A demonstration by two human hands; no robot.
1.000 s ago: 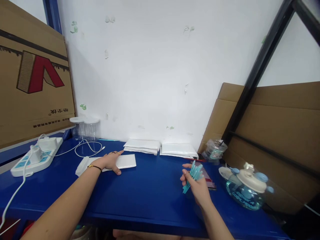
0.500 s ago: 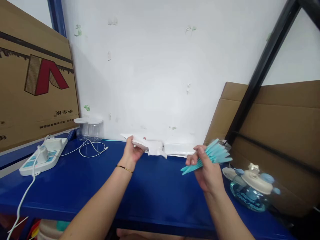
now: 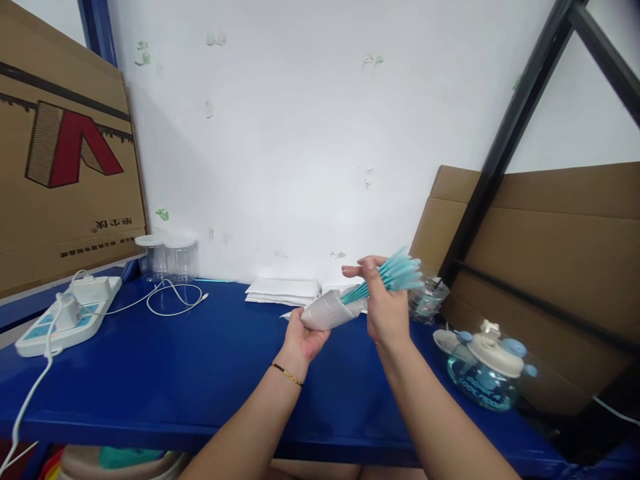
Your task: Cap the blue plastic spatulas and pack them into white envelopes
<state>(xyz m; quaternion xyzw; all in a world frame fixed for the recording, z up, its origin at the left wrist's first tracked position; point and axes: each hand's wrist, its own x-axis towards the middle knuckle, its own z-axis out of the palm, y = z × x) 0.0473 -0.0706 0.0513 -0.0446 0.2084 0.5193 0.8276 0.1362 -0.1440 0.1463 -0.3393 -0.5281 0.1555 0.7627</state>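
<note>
My left hand [image 3: 303,339] grips a white padded envelope [image 3: 329,312] above the blue table [image 3: 200,380], holding it with its mouth turned to the right. My right hand [image 3: 383,303] is closed on a bundle of several teal sticks [image 3: 393,275]. The lower ends of the sticks sit inside the envelope's mouth; their upper ends fan out to the upper right. The two hands are close together, just in front of two stacks of white envelopes [image 3: 283,291] by the wall.
A white power strip [image 3: 67,313] with a cable lies at the left, two clear jars [image 3: 165,258] behind it. A blue-lidded water jug [image 3: 487,370] stands at the right, a crumpled plastic bag [image 3: 427,300] beside it. Cardboard leans on both sides.
My left hand lifted the envelope off the table and brought it to the middle. My right hand rose with the sticks and their ends went into the envelope's mouth.
</note>
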